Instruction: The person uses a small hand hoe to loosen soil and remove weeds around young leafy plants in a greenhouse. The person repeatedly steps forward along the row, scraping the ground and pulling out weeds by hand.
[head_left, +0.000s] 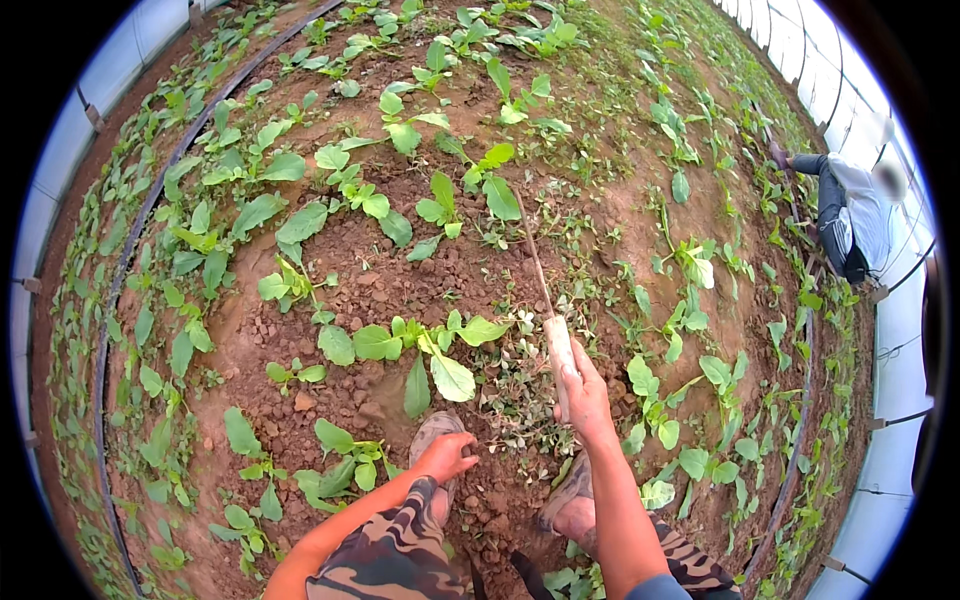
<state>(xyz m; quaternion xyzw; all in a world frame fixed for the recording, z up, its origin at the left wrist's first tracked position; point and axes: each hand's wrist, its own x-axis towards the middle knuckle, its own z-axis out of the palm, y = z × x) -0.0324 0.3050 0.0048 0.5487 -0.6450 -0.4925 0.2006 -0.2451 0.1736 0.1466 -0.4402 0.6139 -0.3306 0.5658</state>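
My right hand (583, 390) grips the pale wooden handle of a long, thin hand tool (557, 352). Its narrow rusty metal shaft (534, 251) points away from me, the far tip beside a leaf of a young leafy plant (484, 176); the shape of its working end is not clear. Small uprooted-looking weeds (517, 397) lie on the soil left of the handle. My left hand (448, 456) hangs in front of my left knee, fingers curled, with nothing visible in it. Just beyond it grows a broad-leaved seedling (420, 345).
My shoes (435, 431) stand among seedlings on crumbly brown soil (360, 292). Low weeds (585, 165) cover ground ahead and right. Dark irrigation hoses (112, 292) run along both sides. At far right a person (847, 210) is low beside the plastic greenhouse wall (892, 375).
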